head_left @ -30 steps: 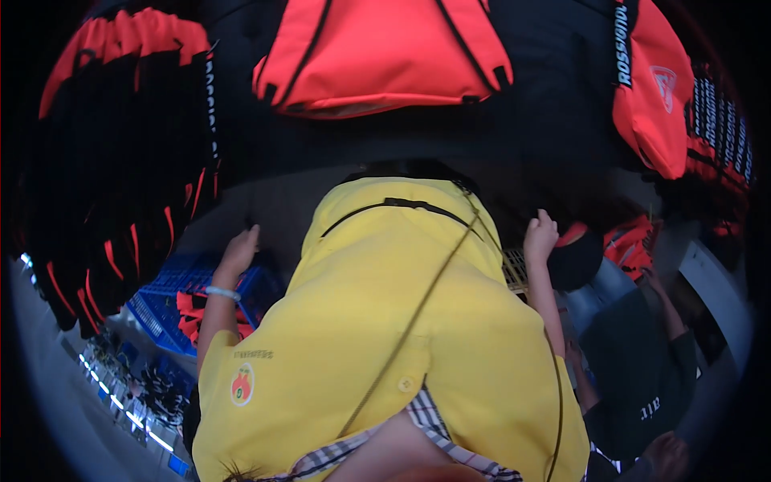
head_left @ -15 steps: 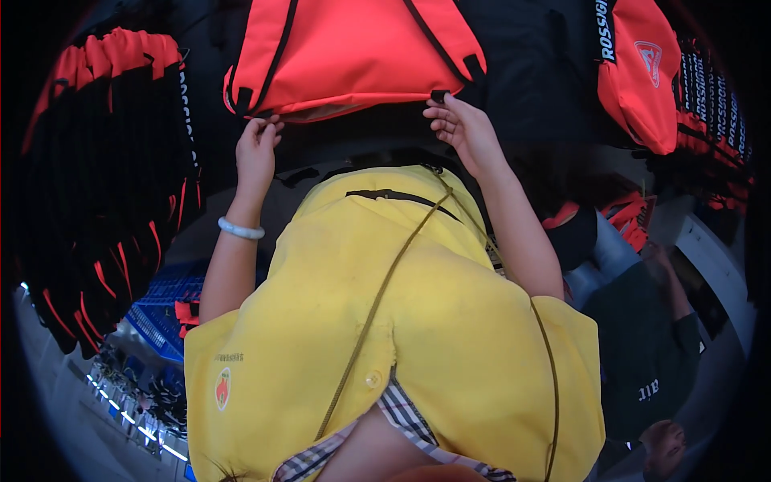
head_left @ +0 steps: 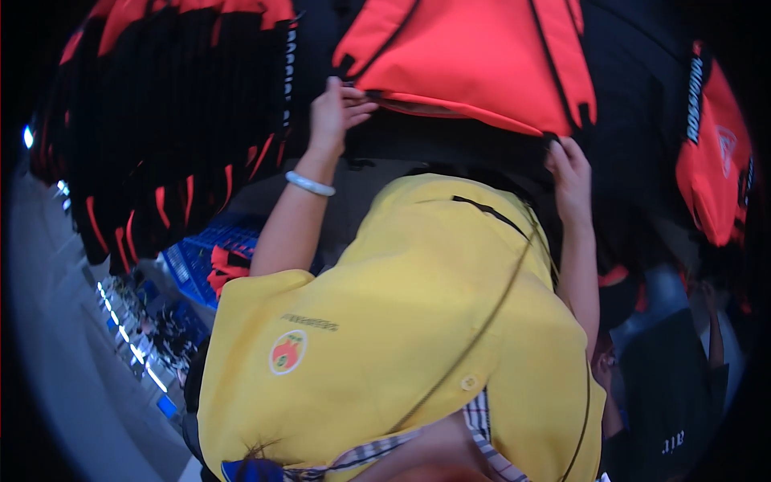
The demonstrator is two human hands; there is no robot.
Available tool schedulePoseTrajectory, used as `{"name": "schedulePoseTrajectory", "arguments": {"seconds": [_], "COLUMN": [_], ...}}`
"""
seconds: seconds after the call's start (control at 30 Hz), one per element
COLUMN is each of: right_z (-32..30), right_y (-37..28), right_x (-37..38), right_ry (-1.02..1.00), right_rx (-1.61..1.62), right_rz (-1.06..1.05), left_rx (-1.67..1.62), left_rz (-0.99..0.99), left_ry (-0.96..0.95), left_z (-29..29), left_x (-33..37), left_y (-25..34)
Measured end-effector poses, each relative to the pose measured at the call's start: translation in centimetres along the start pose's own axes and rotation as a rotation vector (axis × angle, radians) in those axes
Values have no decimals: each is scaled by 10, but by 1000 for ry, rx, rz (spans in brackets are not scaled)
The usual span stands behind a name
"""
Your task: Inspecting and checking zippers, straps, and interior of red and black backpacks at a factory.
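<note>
We take the dark table (head_left: pixel 638 88) as the datum. The red bag (head_left: pixel 466 64) lies on it, strap side up, with its lower edge toward the table's near side. Along this edge we see a narrow gap and a greyish inner layer (head_left: pixel 419 107).

We judge the step in hand to be control of this edge by its two corners. For a good result, we should tension both corners evenly, keep the edge parallel to the table's near side, and avoid lifting one end alone. At present the edge slants, its right end closer to the near side. We should also keep the black straps (head_left: pixel 551 64) flat and out of the fingers.

Hand pose: both hands are at the table's near side. The left hand (head_left: pixel 329 120) reaches up and inward, a pale bracelet (head_left: pixel 310 184) on its wrist; its fingers are partly bent at the bag's left corner, and we cannot tell whether they grip it. The right hand (head_left: pixel 573 177) points almost straight toward the table, thumb and fingers narrowed on the black tab (head_left: pixel 550 137) at the right corner.
</note>
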State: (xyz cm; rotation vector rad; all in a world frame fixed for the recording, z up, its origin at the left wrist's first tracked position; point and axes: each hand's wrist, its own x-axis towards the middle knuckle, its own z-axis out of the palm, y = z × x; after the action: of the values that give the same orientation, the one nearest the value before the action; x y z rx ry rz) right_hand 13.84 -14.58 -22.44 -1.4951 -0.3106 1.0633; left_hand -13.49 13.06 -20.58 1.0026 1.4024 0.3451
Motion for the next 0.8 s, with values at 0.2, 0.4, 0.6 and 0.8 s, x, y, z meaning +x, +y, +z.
{"name": "schedulePoseTrajectory", "arguments": {"seconds": [0.2,0.4,0.6,0.8], "right_z": [-22,-32,-41,-43], "right_y": [5,13,16,15], "right_x": [-19,-27,-26,-24], "right_ry": [-12,-40,-71,-45], "right_rx": [54,200,208,166], "right_rz": [63,41,69,112], "left_rx": [88,-22,-101,-10], "left_rz": [-170,-179,-155,-148], "left_ry": [-122,-157,-117,-101], "left_z": [20,28,31,24], "left_x": [-22,-32,-47,-41], "left_y": [-3,-17,-16,-34]}}
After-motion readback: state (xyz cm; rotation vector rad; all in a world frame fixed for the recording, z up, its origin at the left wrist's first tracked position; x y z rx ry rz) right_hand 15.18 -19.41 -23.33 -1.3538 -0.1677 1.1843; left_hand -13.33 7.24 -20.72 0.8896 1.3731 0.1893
